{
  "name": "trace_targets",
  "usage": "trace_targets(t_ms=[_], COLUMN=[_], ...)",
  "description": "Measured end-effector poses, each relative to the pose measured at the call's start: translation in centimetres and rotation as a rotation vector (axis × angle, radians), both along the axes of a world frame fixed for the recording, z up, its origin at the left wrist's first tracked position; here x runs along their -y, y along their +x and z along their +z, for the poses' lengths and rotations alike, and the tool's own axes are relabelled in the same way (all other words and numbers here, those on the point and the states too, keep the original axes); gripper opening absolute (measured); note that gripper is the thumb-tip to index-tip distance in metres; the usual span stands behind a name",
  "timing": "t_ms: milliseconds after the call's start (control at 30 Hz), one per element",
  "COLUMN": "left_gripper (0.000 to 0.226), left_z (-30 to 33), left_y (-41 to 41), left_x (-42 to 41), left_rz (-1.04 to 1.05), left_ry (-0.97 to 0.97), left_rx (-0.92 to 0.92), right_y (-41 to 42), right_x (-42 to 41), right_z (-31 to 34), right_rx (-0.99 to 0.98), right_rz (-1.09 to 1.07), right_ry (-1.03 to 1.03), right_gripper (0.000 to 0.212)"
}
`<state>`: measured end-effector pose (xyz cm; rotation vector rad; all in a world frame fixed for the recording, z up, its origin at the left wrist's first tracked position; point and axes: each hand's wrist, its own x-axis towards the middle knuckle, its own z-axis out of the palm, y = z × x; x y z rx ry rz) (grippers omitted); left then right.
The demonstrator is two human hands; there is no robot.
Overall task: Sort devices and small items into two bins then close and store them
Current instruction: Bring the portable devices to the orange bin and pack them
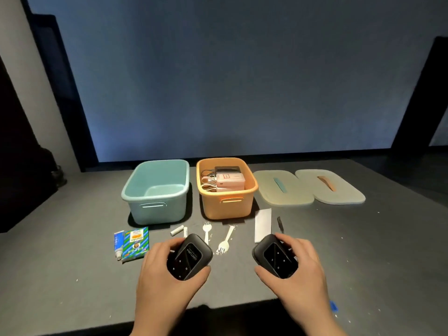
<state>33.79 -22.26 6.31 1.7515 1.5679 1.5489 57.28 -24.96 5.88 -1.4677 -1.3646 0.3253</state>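
My left hand [158, 272] grips a black oval device [189, 257] just above the table, and my right hand [299, 265] grips a second black device [276, 257] of the same kind. Behind them stand a teal bin [155, 190] with nothing visible in it and an orange bin [226, 204] holding several power banks with cables. Two pale lids [282, 187] [339, 187] lie flat to the right of the orange bin. On the table in front of the bins lie a toothpaste tube [118, 243], a green-blue packet [135, 243], two white batteries [179, 231], a plastic spoon [206, 232] and a plastic fork [226, 240].
A white paper sachet [263, 224] and a thin black pen-like stick [280, 224] lie right of the fork. The grey table [72, 263] ends at a near edge below my wrists. A dark wall rises behind the bins. A blue tape scrap [334, 306] sits at the front right.
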Motion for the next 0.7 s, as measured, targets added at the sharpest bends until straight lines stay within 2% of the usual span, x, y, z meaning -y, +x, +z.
trace_targets(t_ms=[367,700], left_gripper=[0.064,0.061], left_z=[2.5,3.8], left_y=[4.3,3.5], left_x=[-17.4,-26.3], left_rz=[0.117,0.025], left_ry=[0.043,0.056], left_rx=[0.134,0.100], right_y=[5.2,4.4], right_x=[-20.2,-26.4], right_z=[2.7,3.4], right_rx=[0.007,-0.060], right_rz=[0.133,0.098], right_ry=[-0.002,0.015], right_gripper=[0.074,0.065])
